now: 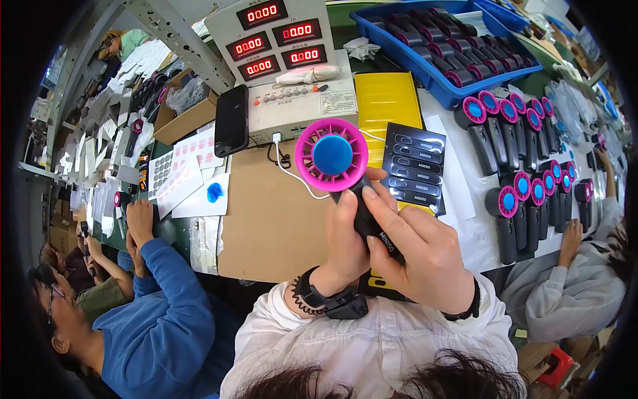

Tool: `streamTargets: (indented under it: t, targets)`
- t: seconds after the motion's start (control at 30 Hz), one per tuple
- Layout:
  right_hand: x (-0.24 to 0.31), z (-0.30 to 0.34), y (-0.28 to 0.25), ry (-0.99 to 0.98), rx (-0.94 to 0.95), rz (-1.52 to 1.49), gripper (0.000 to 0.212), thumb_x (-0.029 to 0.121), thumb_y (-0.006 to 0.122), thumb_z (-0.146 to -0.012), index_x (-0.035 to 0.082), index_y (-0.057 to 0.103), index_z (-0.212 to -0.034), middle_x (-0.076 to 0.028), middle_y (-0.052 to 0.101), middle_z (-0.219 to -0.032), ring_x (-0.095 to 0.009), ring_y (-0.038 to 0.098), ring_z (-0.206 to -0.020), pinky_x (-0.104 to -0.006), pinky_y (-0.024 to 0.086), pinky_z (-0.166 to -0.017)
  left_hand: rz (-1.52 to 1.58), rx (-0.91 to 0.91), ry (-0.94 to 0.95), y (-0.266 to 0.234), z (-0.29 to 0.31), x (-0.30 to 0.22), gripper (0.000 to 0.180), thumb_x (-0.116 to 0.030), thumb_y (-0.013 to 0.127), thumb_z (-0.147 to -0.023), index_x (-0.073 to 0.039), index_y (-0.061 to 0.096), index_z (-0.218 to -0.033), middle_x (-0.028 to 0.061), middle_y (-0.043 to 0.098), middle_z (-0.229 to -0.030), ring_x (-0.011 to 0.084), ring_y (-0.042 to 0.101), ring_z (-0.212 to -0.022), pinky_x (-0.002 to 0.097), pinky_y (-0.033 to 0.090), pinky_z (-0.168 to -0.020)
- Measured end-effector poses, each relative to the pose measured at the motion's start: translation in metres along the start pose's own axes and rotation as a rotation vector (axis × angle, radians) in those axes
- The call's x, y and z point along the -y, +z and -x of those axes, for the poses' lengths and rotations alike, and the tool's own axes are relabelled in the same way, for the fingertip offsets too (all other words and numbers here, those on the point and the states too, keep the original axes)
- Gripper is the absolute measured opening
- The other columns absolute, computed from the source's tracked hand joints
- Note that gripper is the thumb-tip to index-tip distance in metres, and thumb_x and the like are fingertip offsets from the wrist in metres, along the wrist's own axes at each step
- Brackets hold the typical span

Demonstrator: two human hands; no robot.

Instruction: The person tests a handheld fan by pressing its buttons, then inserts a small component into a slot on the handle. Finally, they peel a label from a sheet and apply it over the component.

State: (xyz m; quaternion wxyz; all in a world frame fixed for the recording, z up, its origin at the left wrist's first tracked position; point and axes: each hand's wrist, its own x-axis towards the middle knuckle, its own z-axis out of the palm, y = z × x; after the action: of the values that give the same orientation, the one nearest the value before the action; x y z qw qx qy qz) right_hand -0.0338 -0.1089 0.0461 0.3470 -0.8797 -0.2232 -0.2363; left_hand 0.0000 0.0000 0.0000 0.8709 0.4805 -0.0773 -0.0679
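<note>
In front of me is a black handheld fan (332, 154), its round head ringed in magenta with a blue disc at the centre. My left hand (347, 245) is closed round the upper handle from the left. From the right, my right hand (425, 256) grips the same handle, thumb low and fingers laid along it near the head. A white cable (299, 174) runs behind the fan head; whether it joins the fan is hidden. Just right of the fan lies a sheet of black labels (417, 165) on a yellow folder (385, 100). Brown cardboard (266, 233) covers the table below.
A meter box (292, 103) with red digits stands at the back, a black phone (231, 120) leaning on it. Behind right is a blue crate (425, 70) of dark fan parts. Rows of fans (508, 139) stretch along the right. Co-workers sit at left (159, 319) and right (565, 286).
</note>
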Motion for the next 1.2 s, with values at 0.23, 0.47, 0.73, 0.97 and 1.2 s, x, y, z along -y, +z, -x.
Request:
streamTargets:
  t: [0.23, 0.47, 0.73, 0.97, 1.2]
  targets:
    - [0.005, 0.006, 0.0, 0.124, -0.075, -0.048, 0.048, 0.004, 0.073, -0.065, -0.001, 0.058, -0.11, -0.006, 0.052, -0.065, -0.015, 0.05, -0.051, -0.0261, 0.041, -0.045, 0.214, -0.016, -0.07, 0.0, -0.001, 0.001, 0.049, -0.044, 0.033, -0.093, -0.001, 0.038, -0.115, 0.0092, 0.054, -0.081, 0.0132, 0.053, -0.071, 0.0256, 0.044, -0.064]
    - [0.003, 0.007, 0.0, 0.06, -0.088, -0.015, 0.042, 0.003, 0.074, -0.063, 0.001, 0.063, -0.103, -0.006, 0.053, -0.066, -0.016, 0.052, -0.053, -0.0269, 0.043, -0.047, 0.246, 0.027, -0.017, -0.005, -0.004, 0.006, 0.048, -0.047, 0.034, -0.093, -0.003, 0.037, -0.109, 0.0098, 0.053, -0.079, 0.0142, 0.053, -0.07, 0.0264, 0.046, -0.062]
    - [0.001, 0.012, 0.004, 0.036, -0.129, 0.024, 0.038, 0.002, 0.073, -0.062, 0.003, 0.067, -0.099, -0.005, 0.054, -0.067, -0.017, 0.053, -0.055, -0.0274, 0.044, -0.049, 0.243, 0.045, -0.01, -0.002, -0.004, 0.003, 0.047, -0.049, 0.037, -0.092, -0.004, 0.037, -0.107, 0.0107, 0.053, -0.082, 0.0154, 0.053, -0.07, 0.0274, 0.047, -0.062]
    - [0.0, 0.012, 0.004, 0.025, -0.141, 0.045, 0.038, 0.001, 0.073, -0.061, 0.004, 0.067, -0.098, -0.004, 0.052, -0.066, -0.017, 0.052, -0.054, -0.0273, 0.044, -0.048, 0.236, 0.035, -0.011, 0.0, -0.005, 0.001, 0.047, -0.049, 0.038, -0.092, -0.004, 0.038, -0.107, 0.0102, 0.052, -0.083, 0.0156, 0.053, -0.07, 0.0275, 0.047, -0.062]
    - [0.001, 0.01, 0.003, 0.019, -0.134, 0.051, 0.037, 0.0, 0.072, -0.06, 0.005, 0.068, -0.097, -0.003, 0.05, -0.064, -0.017, 0.05, -0.053, -0.0275, 0.043, -0.048, 0.253, 0.001, -0.021, 0.0, -0.003, 0.003, 0.047, -0.049, 0.038, -0.092, -0.003, 0.04, -0.105, 0.01, 0.053, -0.083, 0.0153, 0.053, -0.071, 0.0273, 0.047, -0.062]
